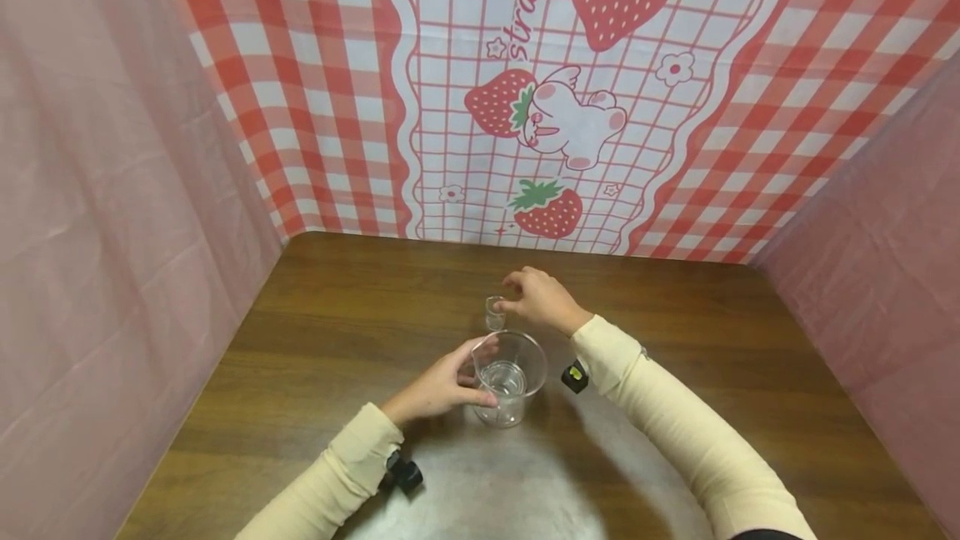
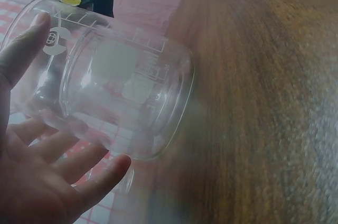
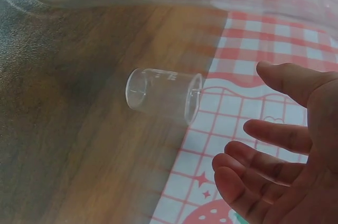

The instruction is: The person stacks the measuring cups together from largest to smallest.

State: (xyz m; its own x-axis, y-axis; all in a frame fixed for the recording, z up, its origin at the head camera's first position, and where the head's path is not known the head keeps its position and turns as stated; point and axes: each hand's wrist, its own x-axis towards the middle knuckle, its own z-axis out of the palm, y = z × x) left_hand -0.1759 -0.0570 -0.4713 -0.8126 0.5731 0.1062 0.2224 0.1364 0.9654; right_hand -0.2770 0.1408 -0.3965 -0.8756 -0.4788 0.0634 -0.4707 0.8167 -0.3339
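Observation:
A large clear glass beaker [image 1: 517, 405] stands on the table, with a smaller glass beaker [image 2: 113, 97] nested inside it. My left hand [image 1: 442, 382] holds the large beaker from the left, thumb on the near side and fingers round the far side. Just beyond it stands a small glass beaker [image 1: 495, 317], upright on the wood. My right hand [image 1: 543, 300] is beside this small beaker on its right. In the right wrist view the fingers are spread and loosely bent, with a gap between them and the small beaker [image 3: 163, 94].
The brown wooden table [image 1: 360, 290] ends at a red-and-white strawberry cloth [image 1: 345, 140] hanging behind it. Pink cloths [image 1: 127, 232] hang at the left and right sides. Each sleeved wrist carries a small black camera [image 1: 575, 376].

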